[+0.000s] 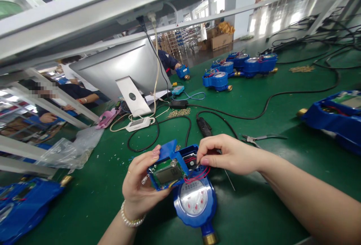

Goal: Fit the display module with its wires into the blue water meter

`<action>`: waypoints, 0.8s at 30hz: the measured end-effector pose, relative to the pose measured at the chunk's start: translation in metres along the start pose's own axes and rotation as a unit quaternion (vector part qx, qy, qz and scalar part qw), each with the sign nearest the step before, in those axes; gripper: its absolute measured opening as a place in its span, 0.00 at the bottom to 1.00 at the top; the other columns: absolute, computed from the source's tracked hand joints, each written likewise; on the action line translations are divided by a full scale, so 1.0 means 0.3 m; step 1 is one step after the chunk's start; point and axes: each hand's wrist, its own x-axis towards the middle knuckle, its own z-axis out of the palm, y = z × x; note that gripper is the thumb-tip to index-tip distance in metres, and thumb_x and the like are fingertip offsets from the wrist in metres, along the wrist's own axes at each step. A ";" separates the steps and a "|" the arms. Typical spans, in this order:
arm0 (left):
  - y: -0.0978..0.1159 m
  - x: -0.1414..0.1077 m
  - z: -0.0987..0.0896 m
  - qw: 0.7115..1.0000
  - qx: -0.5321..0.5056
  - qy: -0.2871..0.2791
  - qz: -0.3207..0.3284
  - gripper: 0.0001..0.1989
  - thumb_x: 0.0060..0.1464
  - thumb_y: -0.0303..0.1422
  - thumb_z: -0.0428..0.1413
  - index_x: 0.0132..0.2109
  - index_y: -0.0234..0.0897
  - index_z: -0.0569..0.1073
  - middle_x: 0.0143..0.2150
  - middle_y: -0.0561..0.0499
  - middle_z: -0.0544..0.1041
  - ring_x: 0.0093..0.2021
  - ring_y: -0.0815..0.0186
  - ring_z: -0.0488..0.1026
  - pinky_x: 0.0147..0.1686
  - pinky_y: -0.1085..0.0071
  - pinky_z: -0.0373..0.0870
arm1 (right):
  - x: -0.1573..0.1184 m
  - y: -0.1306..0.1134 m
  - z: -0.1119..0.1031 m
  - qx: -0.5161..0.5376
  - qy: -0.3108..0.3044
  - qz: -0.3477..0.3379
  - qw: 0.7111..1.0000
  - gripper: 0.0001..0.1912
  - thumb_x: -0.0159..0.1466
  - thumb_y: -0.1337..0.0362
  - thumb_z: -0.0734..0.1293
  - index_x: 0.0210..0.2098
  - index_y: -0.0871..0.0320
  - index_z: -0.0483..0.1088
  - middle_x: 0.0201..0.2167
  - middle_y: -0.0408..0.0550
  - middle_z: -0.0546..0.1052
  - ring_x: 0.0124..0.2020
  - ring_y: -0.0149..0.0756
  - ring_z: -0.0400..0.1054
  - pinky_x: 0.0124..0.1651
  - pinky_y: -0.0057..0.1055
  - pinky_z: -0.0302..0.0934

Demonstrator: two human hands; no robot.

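Blue housing: the water meter (195,200) lies on the green mat (254,207) directly in front of you, dial face up, brass fitting toward you.
Electronics module: the blue module with display (168,173) is lifted out of its seat and tilted over the upper part of the meter; it is not closed down onto the body.
Left hand: your left hand (139,185) holds the module, thumb on its upper left corner and fingers curled under its near edge.
Right hand: your right hand (225,154) has its fingertips pinched narrow at the red wires (197,175) in the open compartment behind the module; whether they grip a wire or only press on it cannot be told.
Work done: judging by the layout, the module is wired to the meter and the dial section is complete.
Work left: the wires appear not yet tucked in and the module not yet seated, so assembly looks mid-way.
Nearby tools: pliers (261,138) rest on the mat just beyond your right hand; a black cable (203,125) runs behind the meter.
Other units: more blue meters (239,66) stand well apart at the far side.
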 end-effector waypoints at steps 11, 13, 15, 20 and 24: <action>0.027 -0.010 0.040 1.000 -0.009 -0.015 0.025 0.34 0.39 0.29 0.68 0.55 0.38 0.68 0.48 0.46 0.70 0.49 0.57 0.71 0.52 0.49 0.73 | 0.011 0.005 0.079 -0.030 0.020 -0.043 0.998 0.04 0.60 0.72 0.66 0.31 0.65 0.73 0.30 0.45 0.73 0.33 0.29 0.66 0.40 0.26 0.60; 0.029 -0.023 0.051 1.000 -0.023 -0.016 -0.006 0.33 0.40 0.31 0.68 0.55 0.39 0.69 0.48 0.45 0.67 0.49 0.57 0.70 0.52 0.49 0.72 | 0.014 0.002 0.092 -0.034 0.022 -0.072 0.997 0.04 0.60 0.73 0.66 0.28 0.64 0.72 0.28 0.44 0.71 0.32 0.29 0.65 0.40 0.26 0.59; 0.030 -0.031 0.061 0.998 -0.047 -0.024 -0.038 0.33 0.40 0.32 0.68 0.55 0.39 0.68 0.49 0.45 0.65 0.51 0.56 0.70 0.53 0.51 0.71 | 0.018 0.002 0.102 -0.034 0.021 -0.103 0.994 0.06 0.60 0.73 0.65 0.27 0.64 0.71 0.26 0.44 0.70 0.32 0.29 0.64 0.40 0.26 0.58; 0.032 -0.023 0.067 0.989 -0.100 -0.040 -0.105 0.34 0.39 0.33 0.69 0.55 0.42 0.68 0.50 0.46 0.62 0.54 0.54 0.67 0.55 0.55 0.68 | 0.024 0.016 0.110 -0.026 0.046 -0.168 0.984 0.06 0.61 0.73 0.64 0.28 0.62 0.70 0.25 0.42 0.70 0.29 0.28 0.62 0.41 0.28 0.57; 0.023 -0.016 0.056 0.984 -0.098 -0.062 -0.136 0.34 0.38 0.34 0.69 0.55 0.44 0.69 0.49 0.48 0.64 0.51 0.60 0.66 0.52 0.66 0.68 | 0.026 0.025 0.110 -0.020 0.044 -0.178 0.983 0.06 0.61 0.73 0.64 0.29 0.63 0.71 0.27 0.45 0.73 0.31 0.30 0.64 0.42 0.29 0.57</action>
